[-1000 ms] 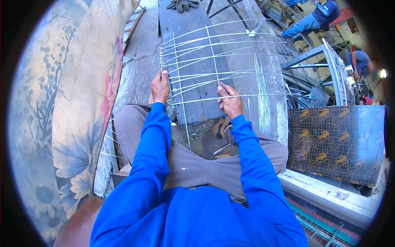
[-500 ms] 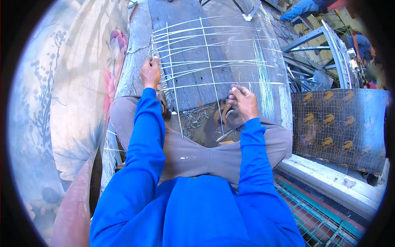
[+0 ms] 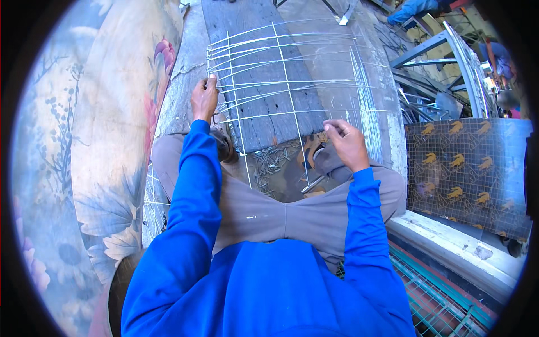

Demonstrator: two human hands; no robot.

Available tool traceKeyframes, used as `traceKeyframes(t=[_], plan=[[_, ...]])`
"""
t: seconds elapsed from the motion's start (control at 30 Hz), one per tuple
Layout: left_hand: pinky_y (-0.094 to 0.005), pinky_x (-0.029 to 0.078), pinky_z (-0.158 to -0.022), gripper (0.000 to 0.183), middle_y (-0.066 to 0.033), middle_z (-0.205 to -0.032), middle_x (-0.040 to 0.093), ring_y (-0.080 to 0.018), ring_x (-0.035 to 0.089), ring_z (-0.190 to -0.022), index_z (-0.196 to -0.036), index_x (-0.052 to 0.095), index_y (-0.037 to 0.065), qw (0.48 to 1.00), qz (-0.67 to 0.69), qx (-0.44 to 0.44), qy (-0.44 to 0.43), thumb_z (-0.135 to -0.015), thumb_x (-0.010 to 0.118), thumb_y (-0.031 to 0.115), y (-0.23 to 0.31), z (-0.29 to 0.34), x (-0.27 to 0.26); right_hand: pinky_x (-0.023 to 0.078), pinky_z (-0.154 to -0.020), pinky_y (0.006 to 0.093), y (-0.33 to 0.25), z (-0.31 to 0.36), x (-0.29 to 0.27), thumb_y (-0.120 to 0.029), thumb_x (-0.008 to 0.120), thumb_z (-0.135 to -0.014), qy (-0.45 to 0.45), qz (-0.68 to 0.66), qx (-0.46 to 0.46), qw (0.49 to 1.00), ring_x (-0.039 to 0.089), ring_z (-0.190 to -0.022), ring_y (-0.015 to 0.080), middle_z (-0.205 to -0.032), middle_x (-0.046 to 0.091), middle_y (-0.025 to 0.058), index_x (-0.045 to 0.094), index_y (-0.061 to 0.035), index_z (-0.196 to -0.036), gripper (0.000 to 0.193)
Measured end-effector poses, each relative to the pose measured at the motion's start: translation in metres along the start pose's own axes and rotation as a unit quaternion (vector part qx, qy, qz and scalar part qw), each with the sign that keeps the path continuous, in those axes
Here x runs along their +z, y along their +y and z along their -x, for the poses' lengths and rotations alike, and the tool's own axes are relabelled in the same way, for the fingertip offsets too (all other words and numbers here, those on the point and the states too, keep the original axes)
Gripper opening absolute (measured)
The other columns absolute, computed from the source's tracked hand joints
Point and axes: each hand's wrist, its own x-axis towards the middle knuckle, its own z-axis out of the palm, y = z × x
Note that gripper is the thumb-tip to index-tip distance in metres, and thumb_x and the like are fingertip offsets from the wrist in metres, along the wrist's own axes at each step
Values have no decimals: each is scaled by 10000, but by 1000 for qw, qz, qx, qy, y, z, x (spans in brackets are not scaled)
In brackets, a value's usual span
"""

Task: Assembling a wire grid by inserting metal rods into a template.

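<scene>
**Left hand [image 3: 204,98] grips a wire grid [image 3: 287,82] by its edge; right hand [image 3: 349,145] sits apart**

A floral-printed sheet [image 3: 106,140] fills the left side of the view, the largest thing in it. At the far right hangs a dark panel [image 3: 469,174] with gold animal figures and a fine squared pattern. Next in size, a weathered dark plank [image 3: 266,123] stretches away from the person's grey trousers [image 3: 258,216]. The grid lies across this plank: long, slightly bowed crosswires over two wires that run toward the person and end between the bent legs.

Right of the plank lies a bundle of straight loose wires [image 3: 368,106], beyond the right hand.

The left hand is closed at the grid's left edge, thumb uppermost, so the grid spreads out to its right. The right hand is half curled, thumb near the forefinger, just below the nearest crosswire and right of the second lengthwise wire; whether it pinches anything thin cannot be told.

Smallest are the metal clippings [image 3: 272,160] scattered at the plank's near end.
</scene>
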Motion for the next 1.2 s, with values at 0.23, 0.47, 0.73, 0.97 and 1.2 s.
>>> traceKeyframes(t=[0.23,0.47,0.73,0.97,1.2], plan=[[-379,536,-832,615,-207,-1006,747,-276,725,-914,-1312,636,-31,1000,-23,-13,-5,-984,596,487,-1,-4,-5,560,-790,365,-15,-5,7,-307,657,-978,-61,28,-36,997,749,-898,259,-957,761,152,740,-51,-1115,302],[-456,445,-975,352,-141,-1160,656,-324,606,-1097,-1205,659,81,917,-225,325,46,-928,693,296,57,48,-1,548,-760,316,-58,-61,-57,-247,662,-991,-39,182,-94,978,712,-814,181,-907,750,123,731,-25,-1117,265],[-433,454,-902,156,-106,-1039,635,-298,604,-1025,-1007,696,81,868,-203,379,-248,-940,693,222,85,133,39,524,-888,400,-31,-108,-10,-180,695,-933,-60,238,-254,935,666,-971,297,-1040,712,111,728,-64,-1103,208],[-404,425,-909,271,-76,-1118,615,-267,576,-1042,-1176,672,106,867,-282,399,-96,-944,693,244,73,119,46,487,-861,404,-31,-116,18,-217,723,-906,1,323,-321,890,609,-991,265,-1011,670,57,744,-143,-1071,182],[-437,396,-942,330,-92,-1133,596,-278,555,-1059,-1190,659,98,874,-292,380,-77,-953,657,326,75,126,52,475,-828,423,-34,-122,30,-237,724,-891,-14,348,-300,888,601,-989,245,-981,612,29,750,-170,-1030,157]])
